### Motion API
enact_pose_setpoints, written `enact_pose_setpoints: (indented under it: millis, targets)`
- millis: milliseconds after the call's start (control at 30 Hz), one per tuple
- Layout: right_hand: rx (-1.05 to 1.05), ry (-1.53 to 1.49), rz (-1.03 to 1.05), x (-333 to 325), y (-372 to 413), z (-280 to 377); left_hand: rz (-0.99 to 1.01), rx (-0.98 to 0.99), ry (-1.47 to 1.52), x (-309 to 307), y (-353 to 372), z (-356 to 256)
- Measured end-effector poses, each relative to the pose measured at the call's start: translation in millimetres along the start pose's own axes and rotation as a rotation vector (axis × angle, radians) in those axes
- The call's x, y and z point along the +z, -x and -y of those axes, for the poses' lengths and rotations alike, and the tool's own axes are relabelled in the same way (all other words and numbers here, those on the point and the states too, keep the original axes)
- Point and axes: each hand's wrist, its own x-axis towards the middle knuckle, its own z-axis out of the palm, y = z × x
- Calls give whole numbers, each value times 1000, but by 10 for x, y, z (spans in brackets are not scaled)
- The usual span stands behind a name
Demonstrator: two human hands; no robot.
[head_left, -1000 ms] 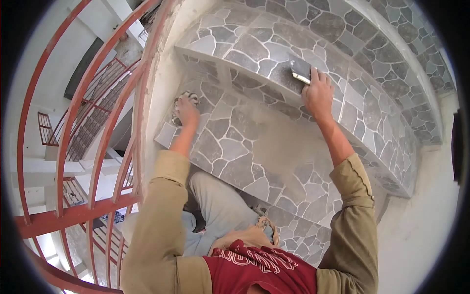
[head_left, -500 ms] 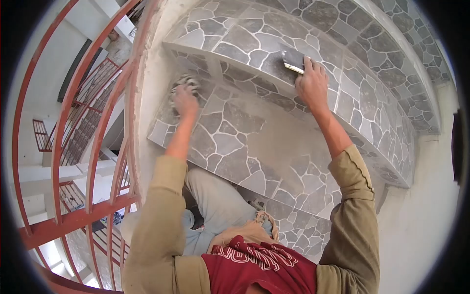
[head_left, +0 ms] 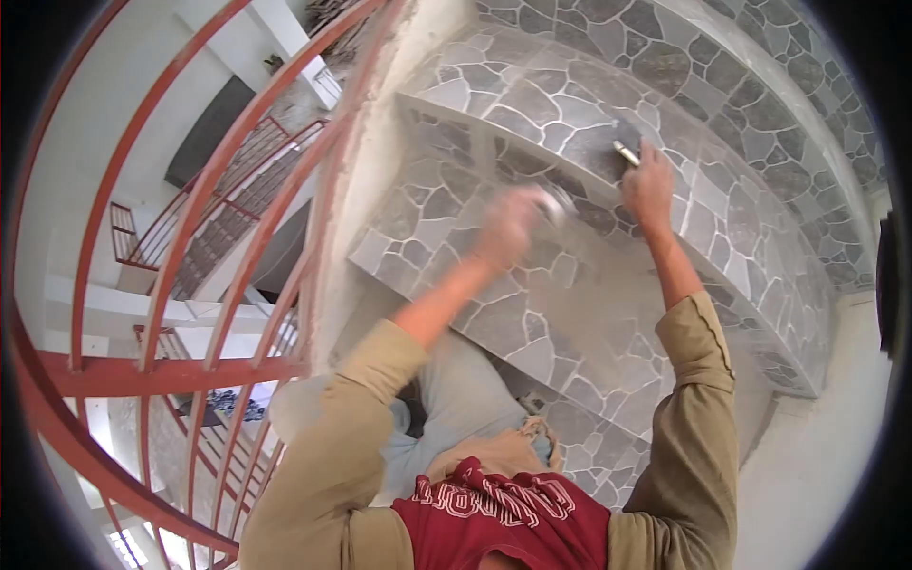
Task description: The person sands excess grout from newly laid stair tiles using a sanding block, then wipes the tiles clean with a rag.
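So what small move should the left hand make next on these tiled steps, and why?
Probably lower the left hand with its rag onto the tread and wipe the hazy patch there. The joints look veiled by grey film at that place, while the right hand holds the scraper at the upper step edge, apart.

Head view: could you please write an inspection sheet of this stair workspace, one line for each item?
surface: grey stone-pattern tiled steps with pale joints; a pale dusty film on the middle tread.
job's things: dark flat tool with a metal edge on the upper step's edge; pale blurred wad in front of the riser.
clutter: nothing seen.
grips: right hand shut on the tool; left hand blurred, at the wad, grip unreadable.
cables: nothing seen.
surroundings: red curved metal railing on the left; pale plastered surface on the right; lower floors beyond the railing.
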Motion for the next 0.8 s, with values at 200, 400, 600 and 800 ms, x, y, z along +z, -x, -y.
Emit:
enact_pose_setpoints:
  millis: [200, 400, 600, 800]
  targets:
    - [-45, 7, -310, -65, 7, 90, -439, -73, -670, -2459, -697, 740]
    - [73, -555, -336, 61, 589, 1635, -22, -463, -1000, -3145, -718, 1240]
    - [363, -944, -43, 2013, 1185, 2988, 153, -511, -1024, -3004, -640, 1209]
    - [707, -1047, 160, 2981, 840, 3898, 315, -521, -1144, -3009, -692, 1324]
